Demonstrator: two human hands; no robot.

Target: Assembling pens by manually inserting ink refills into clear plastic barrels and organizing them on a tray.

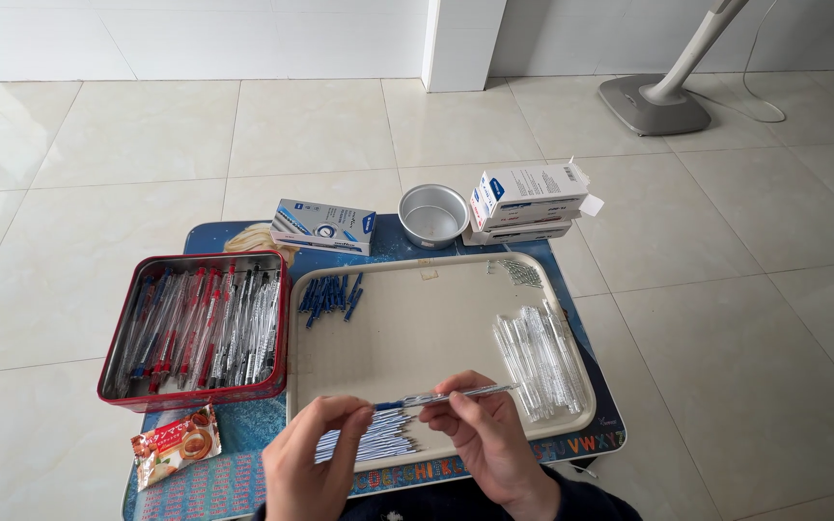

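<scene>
Above the near edge of the cream tray (407, 333): left hand (306, 463) pinching the blue end of a pen (441, 396), lying sideways; right hand (485, 434) pinching its clear middle, nearer the tip.

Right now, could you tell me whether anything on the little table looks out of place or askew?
The upper white carton on the stack behind the tray has its end flap hanging open. A snack packet lies askew among the pen parts, beside the red tin. Otherwise the parts lie in tidy groups, and both hands hold one pen.
</scene>
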